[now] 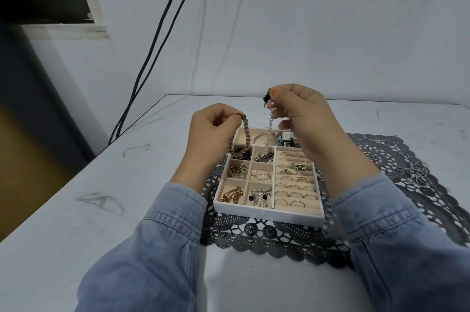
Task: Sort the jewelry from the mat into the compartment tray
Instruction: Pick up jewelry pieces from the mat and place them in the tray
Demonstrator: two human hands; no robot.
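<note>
A white compartment tray (pixel 267 213) with beige lining stands on a black lace mat (pixel 279 238). Its small left cells hold chains, beads and earrings; its right side holds rows of rings. My left hand (pixel 211 131) pinches a grey beaded bracelet (pixel 69 131) that hangs into the tray's upper left cell. My right hand (pixel 302 113) pinches a pearl strand (pixel 270 123) with a dark end piece, raised above the tray; its lower end reaches a middle cell. A few thin silver pieces (pixel 414 174) lie on the mat at the right.
The mat lies on a scuffed white table (pixel 114 184) whose left edge runs diagonally. Two black cables (pixel 162 31) hang down the wall behind the table's far left corner. Denim sleeves cover both forearms.
</note>
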